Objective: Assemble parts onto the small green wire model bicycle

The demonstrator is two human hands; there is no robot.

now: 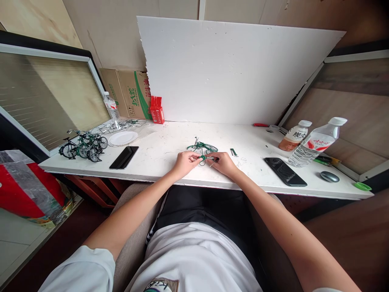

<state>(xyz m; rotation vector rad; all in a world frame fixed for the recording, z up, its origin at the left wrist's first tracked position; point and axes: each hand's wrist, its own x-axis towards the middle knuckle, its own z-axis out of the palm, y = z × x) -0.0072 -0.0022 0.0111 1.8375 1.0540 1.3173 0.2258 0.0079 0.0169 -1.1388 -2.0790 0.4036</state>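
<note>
Over the table's near edge, my left hand (187, 163) and my right hand (223, 163) meet with fingertips pinched. Between them they grip a small green bicycle part (202, 157) with a thin dark loop hanging below it; its exact kind is too small to make out. A thin pale rod sticks out under my right fingers. Just beyond the hands lies a green toy bicycle (205, 147), partly hidden by them. To the right of it are small green pieces (233, 152) on the white table (170, 140).
Several toy bicycles (83, 145) stand at the left beside white plates (123, 138) and a black phone (124, 157). A second phone (285, 172), a mouse (330, 176) and two bottles (294, 136) (316, 142) occupy the right. A white board (231, 73) leans behind.
</note>
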